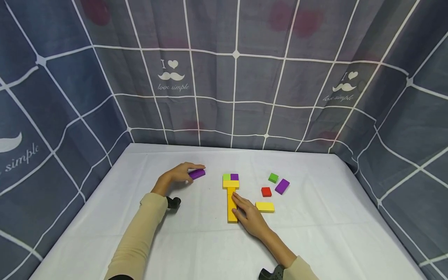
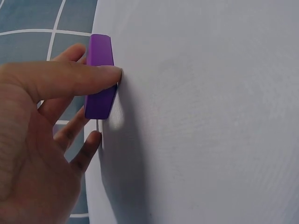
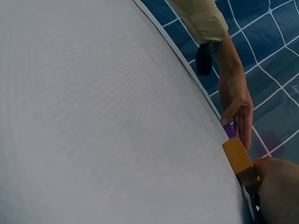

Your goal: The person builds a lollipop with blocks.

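While my left grip (image 1: 179,173) pinches a purple block (image 1: 197,174) and my unclenched right grip (image 1: 251,217) touches the orange bar (image 1: 230,204), I judge assembly underway, alignment required next.

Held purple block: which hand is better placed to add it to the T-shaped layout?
Probably the left hand: it pinches that purple block, while the right hand touches the long orange block.

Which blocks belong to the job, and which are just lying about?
Seemingly in use:
purple block in left hand
orange block touching right hand
yellow crosspiece
lime block
small purple block

Apparently lying about:
green block
red block
loose purple block
loose yellow block
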The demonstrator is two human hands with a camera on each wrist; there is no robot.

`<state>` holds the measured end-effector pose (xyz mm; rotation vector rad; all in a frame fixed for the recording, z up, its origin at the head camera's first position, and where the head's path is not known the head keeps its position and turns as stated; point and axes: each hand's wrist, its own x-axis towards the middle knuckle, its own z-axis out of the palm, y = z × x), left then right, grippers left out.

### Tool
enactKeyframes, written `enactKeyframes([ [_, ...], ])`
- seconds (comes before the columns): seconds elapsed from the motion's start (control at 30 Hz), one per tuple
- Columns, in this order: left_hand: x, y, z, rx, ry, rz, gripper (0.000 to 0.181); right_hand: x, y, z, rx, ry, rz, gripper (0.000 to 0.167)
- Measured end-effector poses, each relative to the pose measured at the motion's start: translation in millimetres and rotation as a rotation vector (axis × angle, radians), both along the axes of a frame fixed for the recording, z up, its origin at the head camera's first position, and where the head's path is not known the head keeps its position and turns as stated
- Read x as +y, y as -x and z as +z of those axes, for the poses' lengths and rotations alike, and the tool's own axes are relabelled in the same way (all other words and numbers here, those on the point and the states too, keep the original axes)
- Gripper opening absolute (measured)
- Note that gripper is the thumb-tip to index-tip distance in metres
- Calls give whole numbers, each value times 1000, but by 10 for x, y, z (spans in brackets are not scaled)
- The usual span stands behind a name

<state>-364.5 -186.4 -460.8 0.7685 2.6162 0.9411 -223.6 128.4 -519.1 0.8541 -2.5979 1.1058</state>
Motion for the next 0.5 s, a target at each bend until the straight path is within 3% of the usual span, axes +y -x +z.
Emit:
enactKeyframes([
  [0.5, -50, -3, -24, -63, -15, 33, 61, 6, 15, -5, -21, 5, 3, 48],
])
